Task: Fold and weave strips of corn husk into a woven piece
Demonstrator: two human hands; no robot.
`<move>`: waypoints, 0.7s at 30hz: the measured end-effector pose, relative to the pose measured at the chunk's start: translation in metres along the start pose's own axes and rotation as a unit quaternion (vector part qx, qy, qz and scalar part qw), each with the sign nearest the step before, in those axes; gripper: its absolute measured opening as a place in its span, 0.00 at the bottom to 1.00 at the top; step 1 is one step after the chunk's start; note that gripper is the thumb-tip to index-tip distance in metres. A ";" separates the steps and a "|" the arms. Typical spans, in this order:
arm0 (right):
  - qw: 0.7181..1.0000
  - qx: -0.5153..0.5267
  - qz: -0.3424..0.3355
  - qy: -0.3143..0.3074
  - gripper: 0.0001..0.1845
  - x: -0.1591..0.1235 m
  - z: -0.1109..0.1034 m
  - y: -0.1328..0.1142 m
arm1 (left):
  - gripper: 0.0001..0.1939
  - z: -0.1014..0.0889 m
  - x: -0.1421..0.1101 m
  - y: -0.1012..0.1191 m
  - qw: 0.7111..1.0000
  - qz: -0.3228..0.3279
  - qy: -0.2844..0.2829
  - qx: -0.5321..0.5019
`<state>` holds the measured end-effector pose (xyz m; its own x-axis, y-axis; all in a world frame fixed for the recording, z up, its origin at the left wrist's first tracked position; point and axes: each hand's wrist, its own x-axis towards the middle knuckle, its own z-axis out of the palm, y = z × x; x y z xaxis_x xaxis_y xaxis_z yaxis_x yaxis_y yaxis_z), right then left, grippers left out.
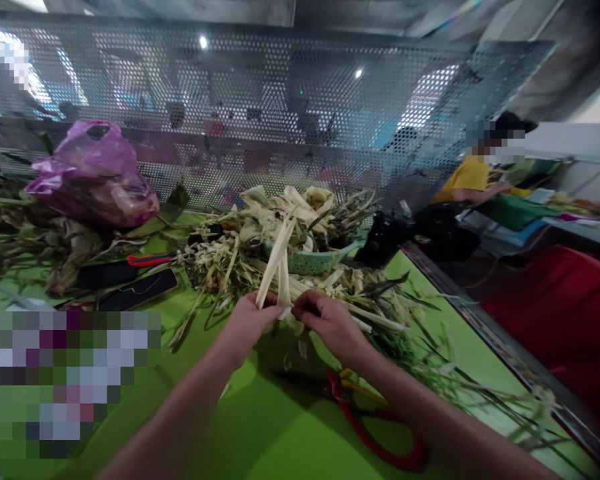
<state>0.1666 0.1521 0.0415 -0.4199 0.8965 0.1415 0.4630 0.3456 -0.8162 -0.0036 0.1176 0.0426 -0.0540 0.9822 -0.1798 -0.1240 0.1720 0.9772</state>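
Observation:
My left hand (245,325) pinches the lower ends of long, pale husk strips (276,263) that stand up in a narrow V. Close beside it, the closed fingertips of my right hand (333,325) press at the base of the strips; what exactly they grip is small and partly hidden. Just behind my hands, a green plastic basket (313,262) is heaped with pale dry husks (300,203) and leaves. Scissors with red handles (353,417) lie on the green tabletop (260,427) below my right forearm.
At the left lie a purple plastic bag (100,177), a black phone-like slab (139,291) and a red-edged cutter (153,260). Plant scraps (390,333) spread around the basket. A perforated metal screen (280,113) stands behind. At right are a red surface (565,327) and a seated person (467,179).

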 end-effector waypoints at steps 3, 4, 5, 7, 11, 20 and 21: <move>0.998 -0.053 -0.014 0.021 0.02 0.001 -0.005 -0.001 | 0.08 -0.003 -0.001 0.002 1.000 -0.011 0.010 0.008; 0.997 -0.066 -0.019 0.024 0.02 0.001 -0.006 -0.002 | 0.08 -0.003 -0.001 0.003 1.000 -0.011 0.009 0.015; 0.996 -0.080 -0.025 0.025 0.02 0.000 -0.007 -0.004 | 0.08 -0.003 -0.001 0.003 1.000 -0.009 0.007 0.025; 0.994 -0.098 -0.036 0.020 0.02 -0.002 -0.006 -0.009 | 0.07 -0.002 0.000 0.002 0.999 0.001 0.002 0.045; 0.997 -0.071 -0.034 0.011 0.09 -0.007 -0.002 -0.015 | 0.06 0.002 0.003 -0.003 0.998 0.022 -0.021 0.055; 0.995 -0.081 -0.030 0.059 0.08 0.000 -0.012 -0.005 | 0.06 -0.002 -0.002 0.004 0.998 0.002 -0.030 0.047; 0.994 -0.079 -0.024 0.072 0.09 0.001 -0.016 -0.002 | 0.06 -0.004 -0.002 0.005 0.999 -0.004 -0.022 0.048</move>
<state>0.1773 0.1567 0.0525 -0.3334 0.9042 0.2668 0.5663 0.4183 -0.7102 -0.0076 0.1161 0.0475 -0.0085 0.9827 -0.1852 -0.0295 0.1849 0.9823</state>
